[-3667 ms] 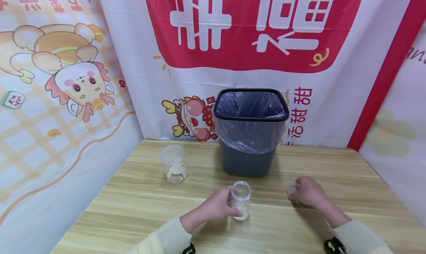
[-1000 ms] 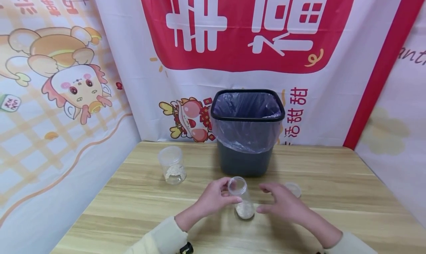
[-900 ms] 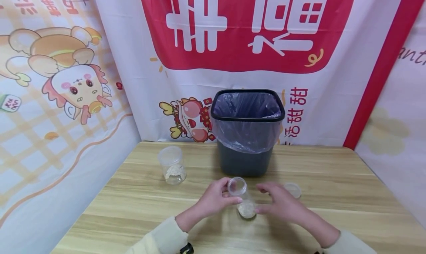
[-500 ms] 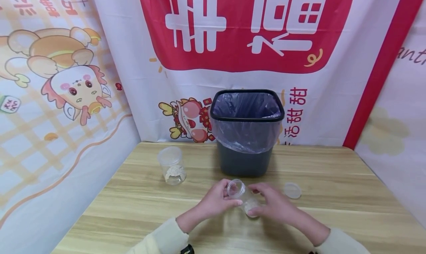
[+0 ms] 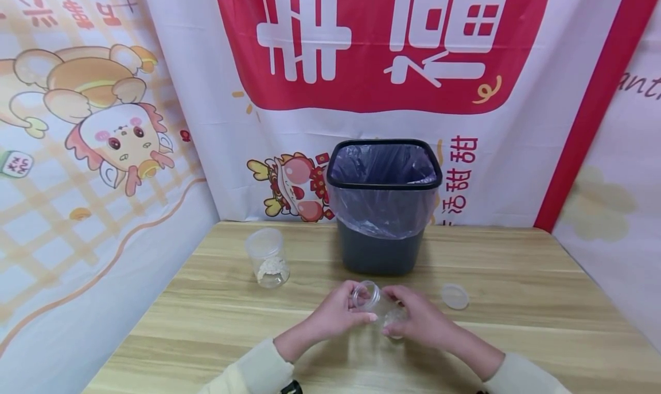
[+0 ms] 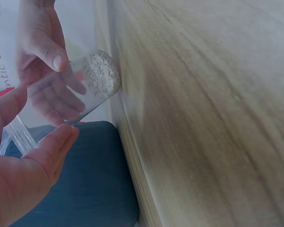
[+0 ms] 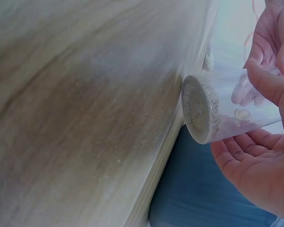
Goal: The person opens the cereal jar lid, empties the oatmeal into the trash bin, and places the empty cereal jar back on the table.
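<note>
A clear jar (image 5: pixel 381 307) with pale flakes in its bottom is tilted low over the table, its uncovered mouth leaning toward the left. My left hand (image 5: pixel 335 313) holds it near the threaded rim, thumb on one side and fingers on the other. Lower down, my right hand (image 5: pixel 426 320) grips the body; the right wrist view shows its thumb (image 7: pixel 267 85) along the jar and its fingers underneath. The flakes (image 6: pixel 102 73) gather against the base in the left wrist view. A translucent round lid (image 5: pixel 455 296) lies flat on the table to the right of the right hand.
A second clear jar (image 5: pixel 268 259), lidded and part filled with pale flakes, stands at the back left. Behind the hands is a dark bin (image 5: pixel 382 253) lined with a plastic bag. Printed cloth (image 5: pixel 289 124) walls the wooden table (image 5: pixel 206 331) at the back and sides.
My right hand has left the lid on the table, moved left and taken hold of the jar's lower part. The jar has gone from upright to tilted, its base swinging right.
</note>
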Demonstrator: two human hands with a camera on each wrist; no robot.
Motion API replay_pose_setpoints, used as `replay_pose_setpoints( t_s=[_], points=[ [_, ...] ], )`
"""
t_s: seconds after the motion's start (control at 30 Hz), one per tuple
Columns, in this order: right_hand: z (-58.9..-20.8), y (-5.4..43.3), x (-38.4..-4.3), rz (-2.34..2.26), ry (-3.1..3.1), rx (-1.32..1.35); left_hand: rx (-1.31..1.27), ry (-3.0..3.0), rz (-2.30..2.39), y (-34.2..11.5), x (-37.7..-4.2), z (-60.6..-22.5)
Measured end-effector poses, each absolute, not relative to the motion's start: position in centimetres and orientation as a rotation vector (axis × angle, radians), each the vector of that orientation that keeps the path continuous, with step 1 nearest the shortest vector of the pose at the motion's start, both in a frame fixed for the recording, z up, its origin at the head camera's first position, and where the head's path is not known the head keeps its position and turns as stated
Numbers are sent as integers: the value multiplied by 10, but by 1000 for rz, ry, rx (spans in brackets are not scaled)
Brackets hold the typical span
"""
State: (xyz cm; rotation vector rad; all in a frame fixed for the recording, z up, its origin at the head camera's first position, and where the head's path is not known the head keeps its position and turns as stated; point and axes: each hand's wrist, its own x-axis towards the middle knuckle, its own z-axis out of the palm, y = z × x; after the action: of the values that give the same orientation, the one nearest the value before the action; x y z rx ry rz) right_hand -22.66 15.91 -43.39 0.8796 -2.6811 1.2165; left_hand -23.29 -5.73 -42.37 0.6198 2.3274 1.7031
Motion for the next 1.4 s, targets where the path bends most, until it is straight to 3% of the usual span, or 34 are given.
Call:
replay_pose_setpoints(
  t_s=[0.8,1.4],
  points=[
    [-440,164,-227,1237,-2697,846,643,2386,1662,-61,-234,-415],
    [-427,178,-225,1248,-2621,711,1064,2948,1449,-80,-240,-327]
  ],
)
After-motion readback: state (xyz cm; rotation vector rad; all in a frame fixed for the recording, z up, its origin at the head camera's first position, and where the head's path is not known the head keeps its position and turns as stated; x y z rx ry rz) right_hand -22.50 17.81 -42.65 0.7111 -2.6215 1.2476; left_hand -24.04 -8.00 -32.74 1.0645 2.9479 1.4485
